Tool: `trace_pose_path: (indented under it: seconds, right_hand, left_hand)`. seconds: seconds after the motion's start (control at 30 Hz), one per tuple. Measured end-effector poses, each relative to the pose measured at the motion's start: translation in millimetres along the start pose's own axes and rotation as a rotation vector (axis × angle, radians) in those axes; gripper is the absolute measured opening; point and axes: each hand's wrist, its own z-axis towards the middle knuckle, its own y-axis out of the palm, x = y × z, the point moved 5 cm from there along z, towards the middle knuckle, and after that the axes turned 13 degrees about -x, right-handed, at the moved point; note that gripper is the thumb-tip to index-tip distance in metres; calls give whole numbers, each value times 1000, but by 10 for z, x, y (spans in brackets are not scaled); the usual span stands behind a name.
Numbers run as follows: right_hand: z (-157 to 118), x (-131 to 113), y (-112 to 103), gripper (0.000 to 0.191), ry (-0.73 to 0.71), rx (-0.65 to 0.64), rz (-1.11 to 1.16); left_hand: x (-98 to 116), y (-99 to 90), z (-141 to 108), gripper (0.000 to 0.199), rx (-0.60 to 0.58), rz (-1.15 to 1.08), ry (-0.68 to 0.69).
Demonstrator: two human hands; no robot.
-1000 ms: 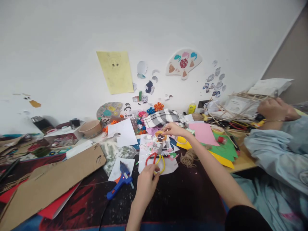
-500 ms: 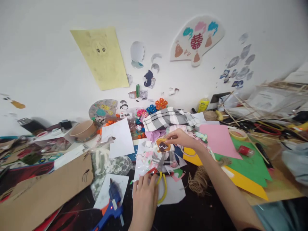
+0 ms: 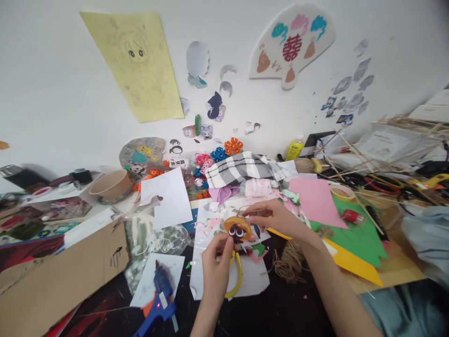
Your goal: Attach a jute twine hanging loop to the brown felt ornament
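A small figure [image 3: 238, 229] with an orange top and big white eyes on a dark face is held over white paper sheets. My left hand [image 3: 216, 262] pinches its lower left edge between thumb and fingers. Beside its upper right edge is my right hand [image 3: 273, 217], fingers spread and slightly curved; whether a fingertip touches the figure is hard to tell. Yellow-handled scissors [image 3: 239, 276] lie on the white paper [image 3: 250, 281] just below, partly hidden by my left hand. Paper scraps [image 3: 210, 225] surround the figure.
A blue glue gun [image 3: 164, 290] lies at the lower left, near a cardboard piece [image 3: 70, 281]. Twine [image 3: 289, 262], green sheets [image 3: 365, 238] and pink paper [image 3: 317, 201] are on the right. Black-and-white checked cloth [image 3: 245, 169] lies behind the figure.
My left hand has risen from the scissors to pinch the figure. The figure has come lower and nearer, and my right hand has moved down and right, its fingers opening. The view has shifted slightly.
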Motion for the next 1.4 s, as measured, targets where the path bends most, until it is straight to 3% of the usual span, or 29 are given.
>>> trace_pose_path:
  seconds: [0.1,0.27,0.37,0.53,0.73,0.93,1.2,1.4]
  right_hand:
    - [-112,134,150,39,54,66,118]
    - [-175,221,619,38,83,74,260]
    - [-231,223,718,35,75,206,274]
    - [-452,294,664,36,87,381,256]
    - [-749,243,627,39,104,486,210]
    - [-1003,107,586,38,95,607,165]
    - [-1636,275,600,42,48,1034,207]
    - [-2109,453,505,37,27,1403,206]
  left_hand:
    - [-15,-69,-52,34,14,-1,-1]
    - [-12,-108,-114,35,-17,13,18]
    - [-34,-164,-189,33,-33,56,10]
    - [-137,-325,-384,27,-91,522,2]
    - [-261,-334,-612,18,-133,714,46]
    - [-157,-307,-700,22,-203,896,66]
    - [50,-478,-636,39,-272,1119,-33]
    - [118,-308,-478,34,-291,1160,5]
